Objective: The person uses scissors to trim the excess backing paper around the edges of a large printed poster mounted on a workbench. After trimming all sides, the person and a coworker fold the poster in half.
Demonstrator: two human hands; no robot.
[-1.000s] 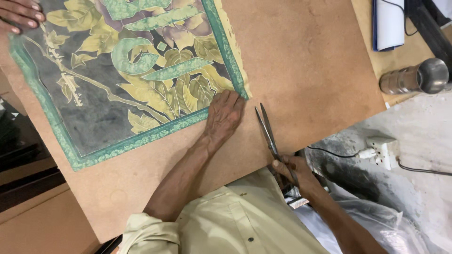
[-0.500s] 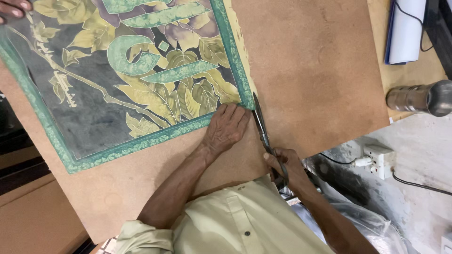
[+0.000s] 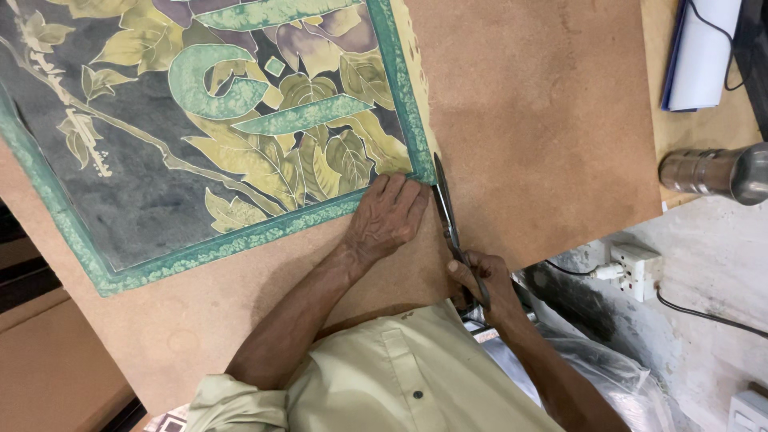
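A painted cloth with yellow leaves and a green border lies flat on a brown board. My left hand presses palm down on the cloth's near right corner, fingers on the green border. My right hand grips the handles of long metal scissors. The blades point away from me, and their tips reach the cloth's right edge just beside the left hand's fingertips. I cannot tell how far apart the blades are.
A steel bottle lies at the board's right edge. A white roll on a blue folder sits at the top right. A white power socket with cables is on the grey floor, with clear plastic sheeting below it.
The scissors have moved forward from the board's near edge up to the cloth's corner. My left hand slid a little right along the border. Another person's hand at top left has left the view.
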